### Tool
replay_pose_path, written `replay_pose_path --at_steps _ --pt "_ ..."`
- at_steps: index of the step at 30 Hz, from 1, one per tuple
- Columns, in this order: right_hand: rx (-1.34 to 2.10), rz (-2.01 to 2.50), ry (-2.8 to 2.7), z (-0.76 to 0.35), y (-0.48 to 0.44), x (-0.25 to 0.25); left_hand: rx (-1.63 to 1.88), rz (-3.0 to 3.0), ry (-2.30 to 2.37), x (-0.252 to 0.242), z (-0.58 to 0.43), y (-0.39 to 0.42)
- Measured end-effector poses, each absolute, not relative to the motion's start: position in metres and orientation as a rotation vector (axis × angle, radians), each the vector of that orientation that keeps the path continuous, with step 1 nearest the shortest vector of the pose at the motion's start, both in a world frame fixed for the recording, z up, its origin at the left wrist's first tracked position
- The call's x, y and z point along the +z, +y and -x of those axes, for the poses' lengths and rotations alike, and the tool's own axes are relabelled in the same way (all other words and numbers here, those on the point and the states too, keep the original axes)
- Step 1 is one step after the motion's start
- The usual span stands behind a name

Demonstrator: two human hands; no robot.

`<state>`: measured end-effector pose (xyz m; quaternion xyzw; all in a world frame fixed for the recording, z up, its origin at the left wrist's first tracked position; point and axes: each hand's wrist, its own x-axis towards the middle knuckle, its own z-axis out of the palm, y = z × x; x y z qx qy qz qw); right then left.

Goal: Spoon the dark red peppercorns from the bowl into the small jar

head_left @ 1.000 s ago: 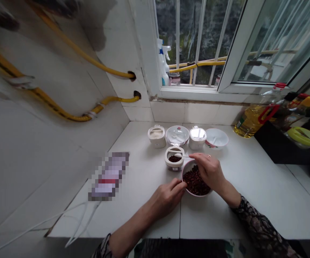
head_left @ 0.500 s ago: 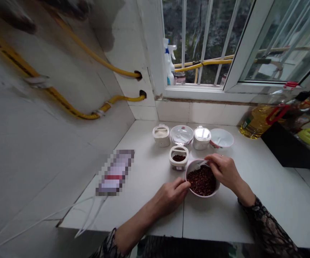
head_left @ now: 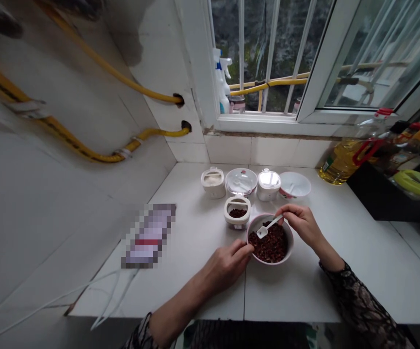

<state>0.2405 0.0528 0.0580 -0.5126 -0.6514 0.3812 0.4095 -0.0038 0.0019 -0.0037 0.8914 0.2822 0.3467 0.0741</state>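
A pale bowl (head_left: 288, 231) filled with dark red peppercorns (head_left: 272, 246) stands on the white counter in front of me. My right hand (head_left: 302, 224) pinches the handle of a small white spoon (head_left: 267, 228), whose scoop dips into the spice at the bowl's far left. My left hand (head_left: 226, 267) is curled, its fingertips pressed against the bowl's left rim. Just behind the bowl sits a small open white jar (head_left: 236, 212) with the same dark spice inside.
Behind the jar stand a lidded seasoning pot (head_left: 213, 182), a clear lid (head_left: 241, 180), another white pot (head_left: 268, 184) and a shallow white dish (head_left: 295, 184). An oil bottle (head_left: 344, 160) and a black rack with containers (head_left: 395, 194) fill the right. A blurred packet (head_left: 149, 235) lies left.
My right hand drew the spoon back from over the small jar to the bowl and now dips it into the peppercorns. My left hand stays on the bowl's rim.
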Motion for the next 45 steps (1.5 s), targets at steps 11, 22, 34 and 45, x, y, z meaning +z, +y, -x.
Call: replay_pose_path --at_steps 11,22,34,45 --pt "0.934 1.26 -1.8 -0.233 0.046 0.055 1.05 -2.694 0.846 -0.001 0.004 0.002" --pt "1.045 1.273 -1.607 -0.237 0.049 0.061 1.058 -2.675 0.832 0.0 0.003 0.002" --pt "1.307 1.333 -1.323 -0.238 0.054 0.061 1.046 -2.684 0.853 0.001 0.003 0.001" --pt "0.865 1.203 -1.445 -0.208 0.048 0.066 1.053 -2.689 0.852 -0.001 0.003 0.001"
